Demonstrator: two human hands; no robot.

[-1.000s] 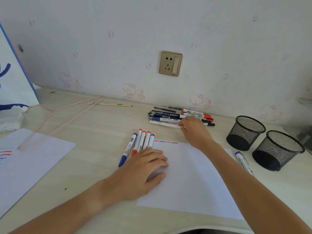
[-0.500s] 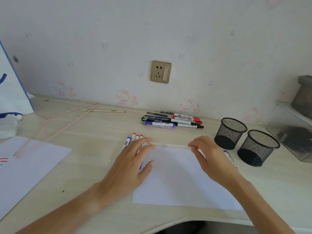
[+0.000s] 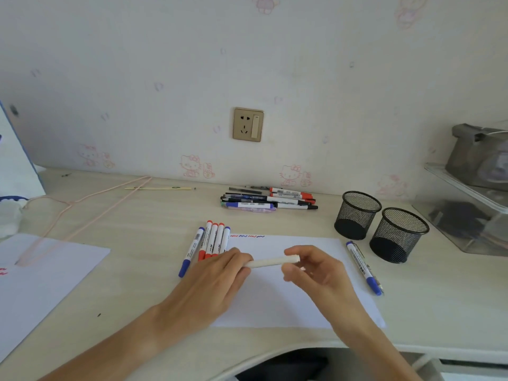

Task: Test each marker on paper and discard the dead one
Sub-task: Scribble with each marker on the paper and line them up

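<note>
A white marker, newly lifted from the upper-centre pile, is gripped endwise by the left hand and the right hand above the paper, seemingly for uncapping.

White marker held level between both hands, left hand, right hand, above paper

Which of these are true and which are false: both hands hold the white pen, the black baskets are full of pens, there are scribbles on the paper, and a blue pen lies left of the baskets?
1. Both hands hold the white pen. True: the left hand and right hand grip its ends.
2. The two black baskets are full of pens. False: no pens show inside them.
3. The paper has red and blue scribbles. True.
4. A blue pen lies left of the baskets. False: it lies in front of them, beside the paper.
</note>
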